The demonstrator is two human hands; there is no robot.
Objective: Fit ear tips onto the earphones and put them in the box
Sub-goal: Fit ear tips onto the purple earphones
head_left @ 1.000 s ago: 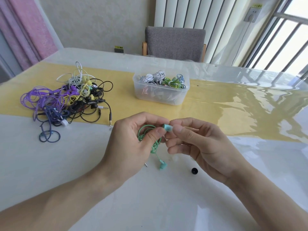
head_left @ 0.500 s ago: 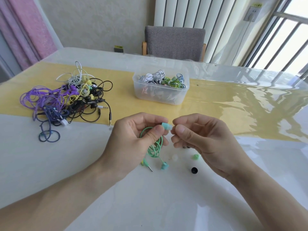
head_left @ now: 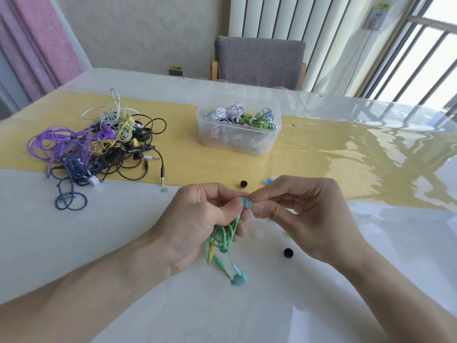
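Observation:
My left hand grips a bunched green earphone cable and pinches one teal earbud at its fingertips. My right hand meets it there, thumb and forefinger pinching at the bud's tip; any ear tip between them is hidden. The second teal earbud and the jack dangle below onto the table. Loose ear tips lie around: a black one, another black one, a blue one and a pale one. The clear plastic box with coiled earphones stands beyond.
A tangled pile of purple, black, yellow and white earphones lies at the left on the yellow runner. A grey chair stands behind the table's far edge. The table has a glossy white top.
The cable bunch hangs lower from my left hand and the dangling earbud has dropped. My right fingers closed in on the held earbud's tip after parting slightly.

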